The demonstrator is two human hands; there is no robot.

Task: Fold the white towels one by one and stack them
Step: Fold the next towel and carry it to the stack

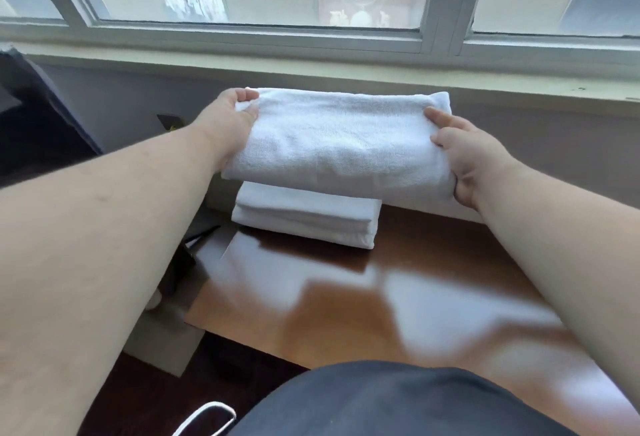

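A folded white towel (339, 137) hangs in the air above the far end of the table, held level between both hands. My left hand (230, 116) grips its left end with the thumb on top. My right hand (464, 155) grips its right end, fingers curled under the edge. Directly below sits a stack of folded white towels (304, 215) on the brown wooden table (311, 304), close to the wall. The carried towel hides the back of the stack.
A window sill (346, 71) and window frame run along the wall behind the table. To the left of the table there is a dark gap with a wall socket (169, 122) and a dark chair or bag (38, 116). My dark-clothed lap (398, 404) fills the bottom edge.
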